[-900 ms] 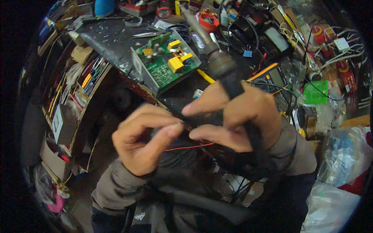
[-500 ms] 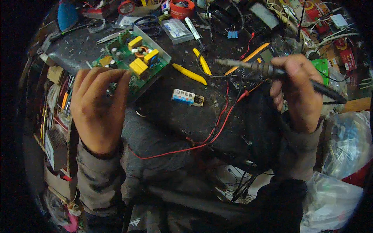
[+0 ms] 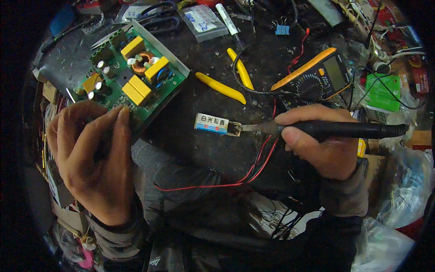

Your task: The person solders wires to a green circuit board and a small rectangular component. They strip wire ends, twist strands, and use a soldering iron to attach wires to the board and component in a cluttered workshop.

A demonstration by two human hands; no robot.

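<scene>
In my right hand (image 3: 321, 140) is a soldering iron (image 3: 344, 129), gripped like a pen by its black handle. Its tip reaches into the open end of a small white and blue box (image 3: 212, 124) on the dark tabletop; whether it touches the contents I cannot make out. At the left, my left hand (image 3: 90, 158) has its fingers curled at the near edge of a green circuit board (image 3: 118, 93), closed on that edge. The board sits tilted on a metal plate (image 3: 163, 50) and carries yellow block components, a copper-wound ring coil and several capacitors. The left fingertips are partly hidden.
Yellow-handled pliers (image 3: 220, 88) lie beyond the small box. A multimeter (image 3: 324, 77) with orange edges stands right of them, with red leads (image 3: 260, 161) running toward me. Farther back are a marker pen (image 3: 226, 19), a clear bag (image 3: 204, 22) and a blue binder clip (image 3: 282, 30).
My right hand has come down and left, bringing the iron's tip to the small box. The left hand and the circuit board have shifted left and appear larger. The view has shifted slightly.
</scene>
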